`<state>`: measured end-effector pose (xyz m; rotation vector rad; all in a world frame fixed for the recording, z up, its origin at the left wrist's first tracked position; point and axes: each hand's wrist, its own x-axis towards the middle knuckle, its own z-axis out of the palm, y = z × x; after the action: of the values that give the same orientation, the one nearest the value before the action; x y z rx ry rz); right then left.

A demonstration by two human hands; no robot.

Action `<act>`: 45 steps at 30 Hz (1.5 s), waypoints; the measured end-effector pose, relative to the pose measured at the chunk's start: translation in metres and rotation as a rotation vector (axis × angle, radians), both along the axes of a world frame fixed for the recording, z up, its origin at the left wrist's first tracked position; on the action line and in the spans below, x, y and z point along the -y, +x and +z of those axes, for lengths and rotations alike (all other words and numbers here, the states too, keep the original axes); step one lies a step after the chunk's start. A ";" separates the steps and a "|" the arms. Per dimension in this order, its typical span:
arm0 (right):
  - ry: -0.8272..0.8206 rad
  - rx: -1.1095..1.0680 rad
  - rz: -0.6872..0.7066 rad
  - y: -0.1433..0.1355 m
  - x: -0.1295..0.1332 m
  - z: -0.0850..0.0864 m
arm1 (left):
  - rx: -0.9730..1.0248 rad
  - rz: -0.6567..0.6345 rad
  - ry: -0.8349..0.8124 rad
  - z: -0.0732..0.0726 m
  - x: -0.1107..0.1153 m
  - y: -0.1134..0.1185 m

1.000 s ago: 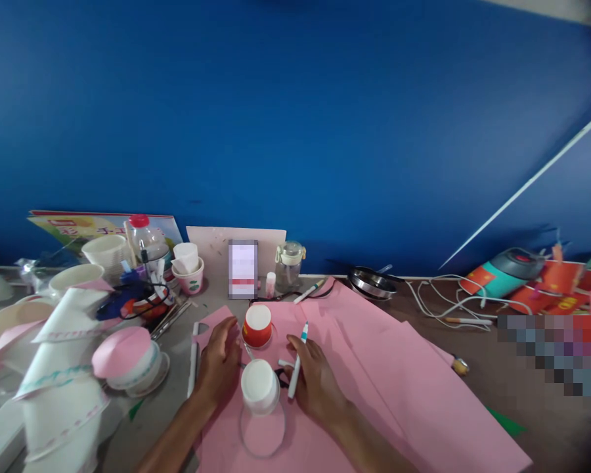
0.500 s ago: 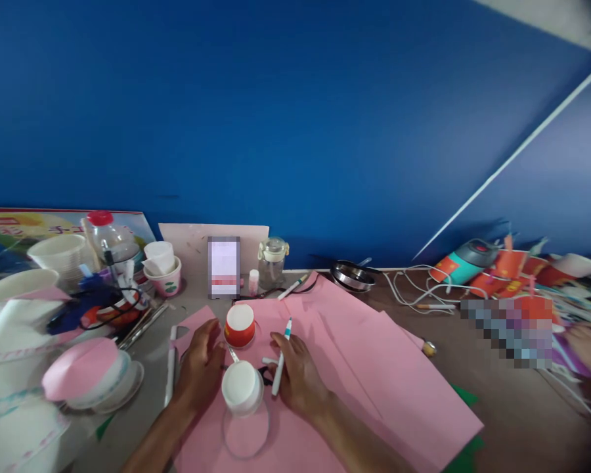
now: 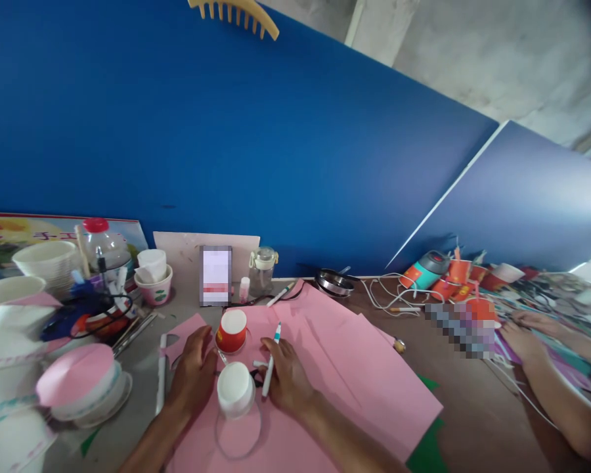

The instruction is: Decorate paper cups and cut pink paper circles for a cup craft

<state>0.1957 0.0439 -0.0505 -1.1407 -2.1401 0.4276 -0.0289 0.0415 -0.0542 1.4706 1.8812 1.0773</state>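
Note:
A white marker (image 3: pixel 270 368) with a teal tip points upward in my right hand (image 3: pixel 291 381), which is closed on it. My left hand (image 3: pixel 193 368) rests on the pink paper (image 3: pixel 369 368) with thumb and fingers apart, holding nothing. Between my hands, a white paper cup (image 3: pixel 234 389) stands at the edge of a circle outline (image 3: pixel 238 435) on the paper. Farther back is a red cup (image 3: pixel 232 338) with a pale top. A small dark object, partly hidden, lies between the white cup and my right hand.
At left are stacked paper cups (image 3: pixel 49 263), a pink-topped bowl (image 3: pixel 76 381) and a red-capped bottle (image 3: pixel 101 249). A phone (image 3: pixel 215 276) and a lidded jar (image 3: pixel 263 269) stand near the wall. A coworker's arm (image 3: pixel 561 387) reaches in at right, beyond white cables (image 3: pixel 381 295).
My view has swung right and up, bringing a comb-shaped thing and more of another person's arms into frame. Both my hands keep nearly the same pose around the cups.

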 end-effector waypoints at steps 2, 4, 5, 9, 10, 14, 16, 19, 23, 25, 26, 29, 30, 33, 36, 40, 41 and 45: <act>0.002 0.018 0.002 0.001 0.000 0.002 | 0.009 -0.007 -0.002 -0.001 0.000 0.000; -0.002 0.056 0.026 0.002 -0.003 0.005 | 0.022 -0.011 -0.002 -0.002 0.001 0.001; -0.004 0.078 0.035 0.004 -0.006 0.007 | 0.028 -0.011 0.000 -0.002 0.001 0.001; 0.018 0.109 -0.017 0.008 -0.029 0.015 | 0.046 -0.022 0.034 -0.001 0.003 0.003; 0.035 0.110 -0.043 0.008 -0.038 0.016 | 0.043 -0.024 0.040 -0.001 0.003 0.003; 0.109 0.124 -0.129 0.003 -0.071 0.017 | 0.016 -0.001 0.051 0.002 0.003 0.003; 0.134 0.144 -0.156 -0.001 -0.085 0.015 | 0.022 0.014 0.057 0.004 0.004 0.004; 0.153 0.190 -0.172 -0.009 -0.099 0.008 | 0.015 0.019 0.067 0.005 0.004 0.005; 0.153 0.251 -0.167 -0.017 -0.107 -0.004 | 0.018 0.015 0.046 0.002 0.003 0.006; 0.151 0.267 -0.177 -0.018 -0.107 -0.009 | 0.027 0.016 0.026 0.001 0.003 0.006; 0.151 0.271 -0.187 -0.017 -0.106 -0.011 | 0.028 0.016 0.019 0.001 0.002 0.007; 0.157 0.267 -0.224 -0.015 -0.104 -0.016 | 0.029 0.013 0.005 0.003 0.003 0.007; 0.160 0.262 -0.236 -0.014 -0.103 -0.017 | 0.028 0.013 0.003 0.004 0.004 0.007; 0.167 0.234 -0.272 -0.012 -0.102 -0.019 | 0.028 0.010 -0.010 0.007 0.005 0.008; 0.178 0.195 -0.287 -0.011 -0.103 -0.018 | 0.036 0.018 -0.016 0.007 0.005 0.008; 0.195 0.145 -0.298 -0.008 -0.103 -0.016 | 0.023 0.021 -0.009 0.004 0.003 0.007; 0.196 0.136 -0.301 -0.007 -0.103 -0.017 | 0.015 0.017 -0.007 0.004 0.003 0.007; 0.178 0.122 -0.288 -0.006 -0.104 -0.018 | -0.018 0.002 0.002 0.004 0.003 0.005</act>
<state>0.1899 0.1478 -0.0684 -1.3725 -2.0264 0.0369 -0.0236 0.0382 -0.0500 1.4846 1.8954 1.0703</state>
